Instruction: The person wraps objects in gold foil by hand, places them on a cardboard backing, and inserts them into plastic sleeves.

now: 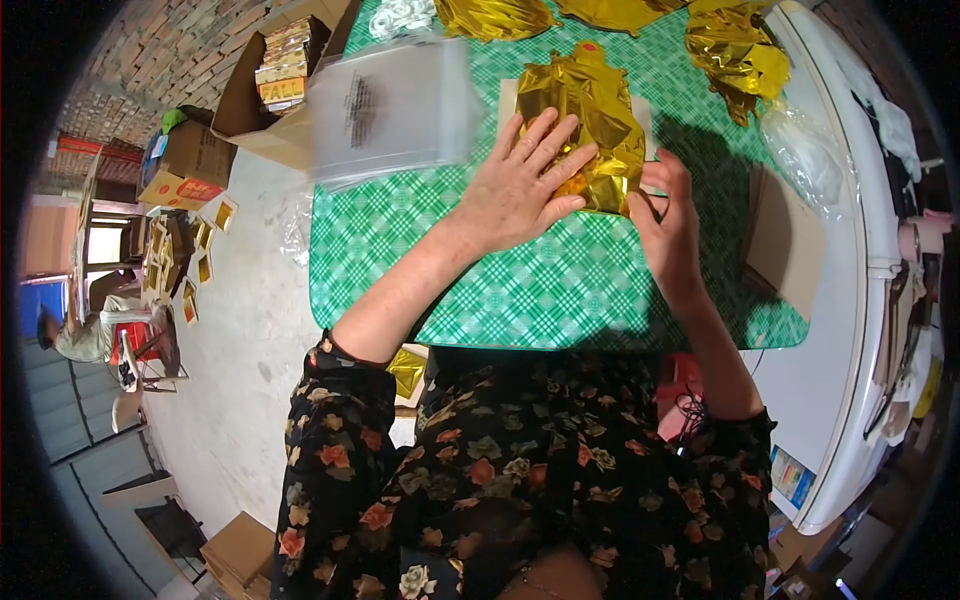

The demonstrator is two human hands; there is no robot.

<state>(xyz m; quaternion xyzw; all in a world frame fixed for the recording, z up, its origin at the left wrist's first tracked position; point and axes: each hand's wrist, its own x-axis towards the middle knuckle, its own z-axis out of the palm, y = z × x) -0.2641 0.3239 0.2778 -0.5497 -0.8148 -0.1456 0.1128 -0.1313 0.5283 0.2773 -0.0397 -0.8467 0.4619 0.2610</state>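
Observation:
A folded, flat gold foil balloon [600,110] lies over a pale card [508,100] on the green checked tablecloth. My left hand [515,185] rests flat across the balloon's left side, its fingers spread. At the balloon's lower right corner, my right hand [668,215] has its thumb and fingers curled together, pinching the foil's edge. Part of the card is hidden under the foil. To the left lies a stack of clear plastic bags [400,110] with dark print.
More gold foil balloons [735,55] lie along the far side. A clear plastic bag [805,150] and a brown cardboard piece [783,240] are at right, beside a white fridge [840,300]. An open carton [270,130] stands left. A person [85,335] sits farther left.

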